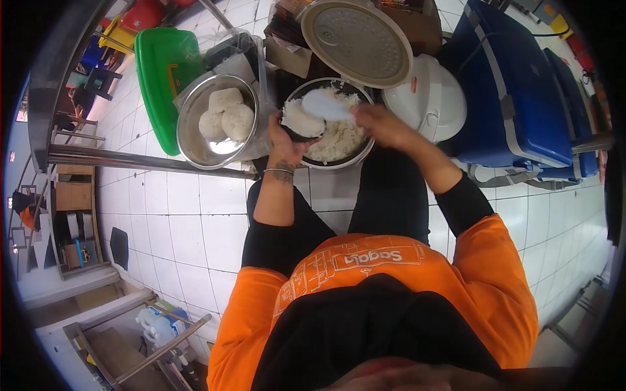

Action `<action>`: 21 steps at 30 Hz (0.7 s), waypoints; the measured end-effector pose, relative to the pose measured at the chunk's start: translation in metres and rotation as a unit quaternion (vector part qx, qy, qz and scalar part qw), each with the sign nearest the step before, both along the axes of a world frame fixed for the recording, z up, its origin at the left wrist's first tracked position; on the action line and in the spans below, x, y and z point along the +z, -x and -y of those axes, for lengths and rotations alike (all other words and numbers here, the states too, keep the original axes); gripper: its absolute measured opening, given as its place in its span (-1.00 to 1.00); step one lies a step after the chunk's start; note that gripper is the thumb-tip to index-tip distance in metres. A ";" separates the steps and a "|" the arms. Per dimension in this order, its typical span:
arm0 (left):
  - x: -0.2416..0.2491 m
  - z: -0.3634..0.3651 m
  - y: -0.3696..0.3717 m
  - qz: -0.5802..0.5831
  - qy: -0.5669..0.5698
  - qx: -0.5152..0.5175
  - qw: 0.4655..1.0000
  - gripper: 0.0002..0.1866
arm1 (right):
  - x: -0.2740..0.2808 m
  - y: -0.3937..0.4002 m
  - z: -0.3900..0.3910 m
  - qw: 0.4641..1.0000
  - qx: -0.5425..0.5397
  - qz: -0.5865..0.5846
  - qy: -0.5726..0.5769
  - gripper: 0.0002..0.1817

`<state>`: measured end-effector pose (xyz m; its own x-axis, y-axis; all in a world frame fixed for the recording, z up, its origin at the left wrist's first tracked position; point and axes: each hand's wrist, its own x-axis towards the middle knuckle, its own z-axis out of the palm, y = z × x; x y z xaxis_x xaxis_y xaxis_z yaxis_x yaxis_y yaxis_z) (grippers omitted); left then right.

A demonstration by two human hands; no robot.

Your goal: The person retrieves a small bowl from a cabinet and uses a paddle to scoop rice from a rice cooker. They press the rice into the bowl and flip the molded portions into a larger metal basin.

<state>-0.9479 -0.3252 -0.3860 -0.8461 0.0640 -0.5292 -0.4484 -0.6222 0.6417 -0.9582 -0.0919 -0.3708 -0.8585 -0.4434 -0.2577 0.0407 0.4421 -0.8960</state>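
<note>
My left hand (284, 143) is wrapped round a small dark bowl (301, 137), heaped with white rice (300, 122), at the left rim of a big pot (353, 163). Loose cooked rice (344, 139) fills that pot. In my closed right hand (386, 128) is a white rice paddle (321, 104), blurred, its blade lying over the rice in the small bowl. Left of my left hand stands a steel bowl (186, 133) with three rounded rice mounds (236, 122) inside.
Behind the pot leans a large round lid (355, 45). A white rounded appliance (430, 98) and a blue cooler box (505, 91) stand at the right. On the left are a green plastic lid (153, 91) and a metal rail (143, 156) above the white tiled floor.
</note>
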 end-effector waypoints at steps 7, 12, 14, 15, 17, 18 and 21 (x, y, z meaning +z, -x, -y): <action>-0.047 0.013 0.028 -0.022 0.344 -0.052 0.937 -0.49 | 0.011 0.011 -0.020 0.890 -0.049 -0.251 -0.378 -0.58; -0.088 -0.024 0.055 -0.157 0.799 -0.167 0.556 -0.57 | -0.016 0.013 0.008 0.875 0.026 -0.185 -0.447 -0.71; -0.113 -0.028 0.061 -0.105 0.791 -0.121 0.590 -0.49 | -0.029 0.013 0.019 0.884 0.038 -0.195 -0.423 -0.70; -0.106 -0.033 0.060 -0.108 0.790 -0.121 0.591 -0.49 | -0.033 0.014 0.026 0.892 0.045 -0.181 -0.412 -0.67; -0.084 -0.040 0.049 -0.070 0.773 -0.157 0.611 -0.43 | -0.033 0.014 0.025 0.901 0.050 -0.162 -0.399 -0.65; -0.090 -0.041 0.047 -0.069 0.774 -0.162 0.609 -0.43 | -0.027 0.015 0.022 0.913 0.059 -0.159 -0.371 -0.62; -0.099 -0.039 0.049 -0.076 0.811 -0.107 0.570 -0.49 | -0.041 0.013 0.018 0.935 0.053 -0.170 -0.308 -0.60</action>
